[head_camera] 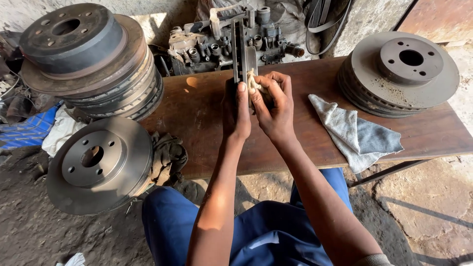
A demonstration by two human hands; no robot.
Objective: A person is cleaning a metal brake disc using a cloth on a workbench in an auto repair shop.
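At the far left a stack of brake discs [91, 64] sits on the ground, topped by a dark drum-shaped one, and below it a single brake disc [98, 165] leans against the edge of the wooden counter [207, 143], with a dark crumpled rag [167, 157] just beside it. Over the middle of the counter the left hand [235, 113] has its grip closed around a brake disc held on edge [240, 47], upright, thumb on its near rim. The right hand [273, 106] has its grip closed on a small pale wad of cloth [253, 81], pressed against the right face of the upright disc. Behind it lies a grimy engine part [221, 42]. To the right a grey cloth [354, 133] lies crumpled on the counter, and at the far right end rests another stack of brake discs [399, 74].
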